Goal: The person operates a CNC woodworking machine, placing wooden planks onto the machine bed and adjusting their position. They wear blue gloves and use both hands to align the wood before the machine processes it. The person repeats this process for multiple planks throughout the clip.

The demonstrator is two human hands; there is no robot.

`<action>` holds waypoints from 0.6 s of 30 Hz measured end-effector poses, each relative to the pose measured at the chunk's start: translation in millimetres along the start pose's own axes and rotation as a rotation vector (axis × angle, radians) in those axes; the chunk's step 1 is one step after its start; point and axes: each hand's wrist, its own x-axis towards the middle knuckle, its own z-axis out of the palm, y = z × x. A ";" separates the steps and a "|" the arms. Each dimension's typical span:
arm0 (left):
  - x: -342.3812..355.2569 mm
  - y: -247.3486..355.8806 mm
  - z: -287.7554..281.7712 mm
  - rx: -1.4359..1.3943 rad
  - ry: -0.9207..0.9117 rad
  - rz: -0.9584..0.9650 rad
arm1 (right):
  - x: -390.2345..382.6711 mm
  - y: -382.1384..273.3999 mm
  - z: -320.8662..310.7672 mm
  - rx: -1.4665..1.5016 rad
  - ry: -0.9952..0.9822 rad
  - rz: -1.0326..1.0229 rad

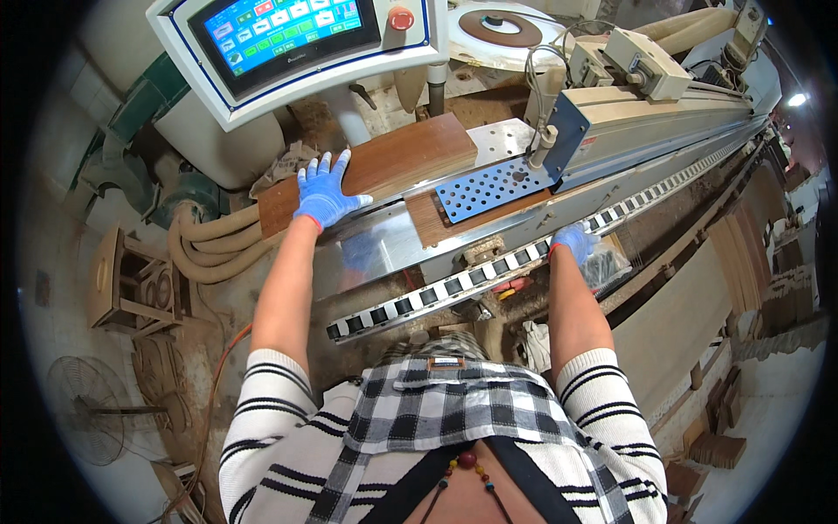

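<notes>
My left hand (pixel 325 190), in a blue glove with pale fingertips, lies with fingers spread on the edge of a long brown wooden panel (pixel 410 157) on the machine's bed. My right hand (pixel 572 242), also blue-gloved, is lower down at the roller rail (pixel 471 279), touching or just beside it; its fingers are partly hidden. Between the hands, a brown wood piece (pixel 425 218) sits on the metal table (pixel 384 240), partly under a blue perforated plate (pixel 493 189).
A control panel with a lit screen (pixel 284 33) and red button (pixel 401 18) stands beyond my left hand. The long machine beam (pixel 655 118) runs far right. Hoses (pixel 218 236), a wooden stool (pixel 131 279) and a fan (pixel 87 409) are at left; boards (pixel 672 323) lie at right.
</notes>
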 end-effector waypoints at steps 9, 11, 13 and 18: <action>31.9 -19.7 -4.7 -0.084 -0.201 0.076 | -0.7 -0.9 -3.4 0.009 -0.040 0.006; 22.0 -20.6 -1.8 -0.144 -0.145 0.073 | 0.9 0.3 -2.4 0.015 -0.026 0.008; 2.1 -23.7 1.1 -0.171 -0.082 0.056 | -0.2 0.6 -2.9 0.009 -0.013 -0.007; -78.9 -51.5 -4.2 -0.169 0.021 0.023 | -7.1 1.5 -3.8 0.035 0.025 -0.041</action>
